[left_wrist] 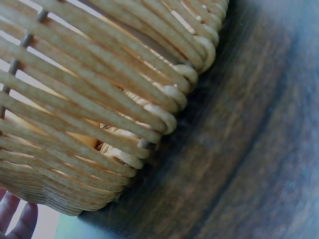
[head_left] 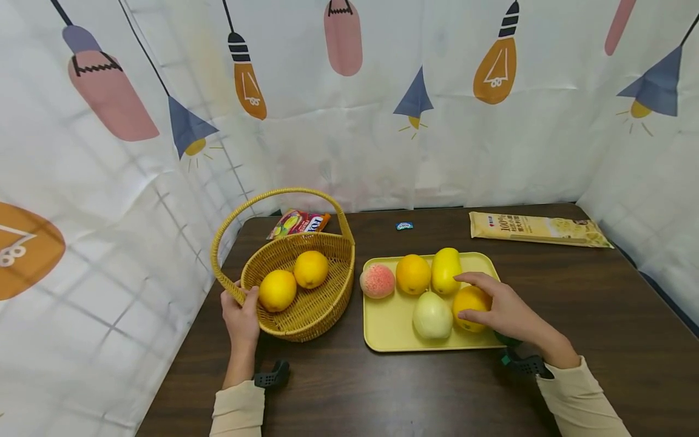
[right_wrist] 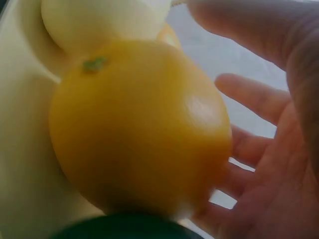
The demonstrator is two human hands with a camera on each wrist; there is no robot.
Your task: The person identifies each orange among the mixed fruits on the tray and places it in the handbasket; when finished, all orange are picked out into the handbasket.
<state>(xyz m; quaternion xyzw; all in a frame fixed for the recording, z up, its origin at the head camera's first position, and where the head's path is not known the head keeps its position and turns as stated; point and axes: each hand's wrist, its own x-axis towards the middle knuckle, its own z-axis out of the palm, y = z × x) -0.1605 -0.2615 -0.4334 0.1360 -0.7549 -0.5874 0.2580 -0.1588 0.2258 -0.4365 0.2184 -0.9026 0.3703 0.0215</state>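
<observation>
My left hand grips the left rim of a wicker basket near the base of its handle. Two oranges lie inside the basket. Over a yellow tray, my right hand is spread around another orange; in the right wrist view its fingers curve loosely behind that orange, and the thumb stands apart from it. Also on the tray are a pale green pear-like fruit, a peach, an orange and an oblong yellow fruit.
A dark green rounded thing sits partly hidden under my right wrist. Behind the basket lies a colourful snack bag. A small blue packet and a long beige package lie along the table's back edge, before a patterned curtain.
</observation>
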